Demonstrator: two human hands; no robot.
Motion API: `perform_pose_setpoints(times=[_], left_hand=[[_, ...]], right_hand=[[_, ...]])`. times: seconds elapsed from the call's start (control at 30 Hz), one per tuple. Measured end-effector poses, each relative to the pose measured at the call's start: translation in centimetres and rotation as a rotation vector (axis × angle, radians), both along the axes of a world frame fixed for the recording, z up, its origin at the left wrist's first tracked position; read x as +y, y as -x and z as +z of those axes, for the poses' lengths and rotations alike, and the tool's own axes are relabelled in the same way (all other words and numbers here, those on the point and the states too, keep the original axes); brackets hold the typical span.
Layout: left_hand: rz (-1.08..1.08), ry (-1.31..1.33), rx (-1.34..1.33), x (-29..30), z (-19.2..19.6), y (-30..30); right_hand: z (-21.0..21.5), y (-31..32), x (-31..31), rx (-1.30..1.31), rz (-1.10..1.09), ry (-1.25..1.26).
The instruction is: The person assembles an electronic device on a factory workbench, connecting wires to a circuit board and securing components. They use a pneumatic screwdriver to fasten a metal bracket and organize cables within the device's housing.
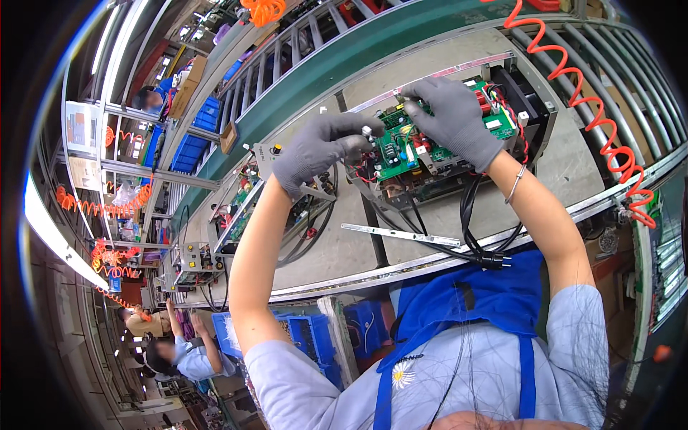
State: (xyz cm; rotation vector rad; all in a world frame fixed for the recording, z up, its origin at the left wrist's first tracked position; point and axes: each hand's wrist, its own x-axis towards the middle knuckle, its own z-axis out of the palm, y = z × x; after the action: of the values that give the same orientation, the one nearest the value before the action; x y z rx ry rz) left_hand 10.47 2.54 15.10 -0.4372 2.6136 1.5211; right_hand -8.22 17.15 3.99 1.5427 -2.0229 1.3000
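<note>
An open metal chassis (546, 136) lies before me with a green circuit board (390, 163) inside, full of small parts and wires. My left hand (315, 150), in a grey glove, is at the board's left end, its thumb and fingers closed about a small white connector (368, 132). Across the board reaches my right hand (459, 120), gloved too. Its fingers are bent down at the far edge, beside the metal rail, and their tips hide whatever they grip. A black fan (517, 89) fills the chassis' right end.
Black power cords with a plug (494, 260) and a loose metal strip (401, 234) lie at the bench's near side. Another opened unit (247, 193) stands left. Orange coiled hoses (602, 136) hang right, over rollers. Co-workers (193, 358) are farther left, near blue bins (312, 337).
</note>
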Motion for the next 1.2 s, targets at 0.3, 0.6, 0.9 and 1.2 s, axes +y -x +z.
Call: perform_pose_setpoints(times=[0.3, 0.6, 0.9, 1.2], left_hand=[[-0.286, 0.130, -0.261, 0.0, 1.5, 2.5], [-0.527, 0.156, -0.284, -1.7, 2.1, 2.6], [-0.621, 0.453, -0.330, -0.1, 1.6, 3.1], [-0.526, 0.743, -0.192, 0.3, 0.9, 1.8]], right_hand=[[-0.2, 0.1, 0.0, -0.004, -0.002, 0.005], [-0.5, 0.3, -0.3, -0.003, 0.004, 0.032], [-0.7, 0.3, -0.5, 0.000, 0.007, 0.059], [-0.6, 0.4, -0.3, 0.017, -0.003, 0.050]])
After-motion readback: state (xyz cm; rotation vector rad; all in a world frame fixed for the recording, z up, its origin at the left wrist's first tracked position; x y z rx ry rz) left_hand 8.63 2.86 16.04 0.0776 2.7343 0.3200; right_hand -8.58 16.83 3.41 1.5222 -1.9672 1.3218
